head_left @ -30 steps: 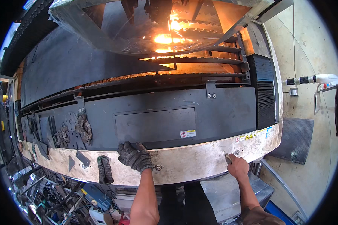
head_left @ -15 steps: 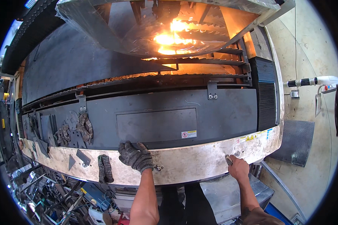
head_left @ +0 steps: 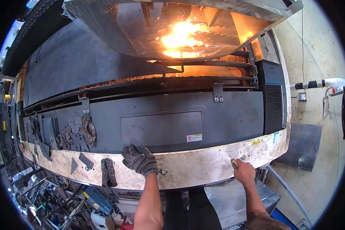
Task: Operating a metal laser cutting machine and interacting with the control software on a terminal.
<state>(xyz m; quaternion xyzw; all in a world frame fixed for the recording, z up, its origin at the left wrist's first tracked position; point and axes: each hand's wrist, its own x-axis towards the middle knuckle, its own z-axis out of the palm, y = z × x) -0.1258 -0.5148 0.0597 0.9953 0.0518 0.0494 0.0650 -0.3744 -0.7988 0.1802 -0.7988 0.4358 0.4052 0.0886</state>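
Note:
My left hand [head_left: 139,159] wears a dirty grey knit work glove and rests on the pale front ledge [head_left: 195,165] of a large cutting machine, its fingers stretched out. At the right end of that ledge, my bare right hand [head_left: 244,171] is closed around a small object [head_left: 234,164]. Only its rounded, pale-edged tip shows; the rest is inside my fist, so its kind is unclear. Beyond both hands lies a dark grey metal panel [head_left: 161,126]. Behind it, bright orange sparks [head_left: 182,36] glow through a clear shield over the toothed slats.
A folded grey glove [head_left: 108,172] and small dark metal pieces [head_left: 86,160] lie on the ledge left of my gloved hand. More worn gloves [head_left: 87,131] rest on the panel. A dark sheet [head_left: 76,61] covers the slats. Scrap metal [head_left: 46,195] is heaped at lower left.
The sparks and the shielded cutting head sit slightly farther right and lower, and the glow has changed shape. Both my hands keep their places on the ledge.

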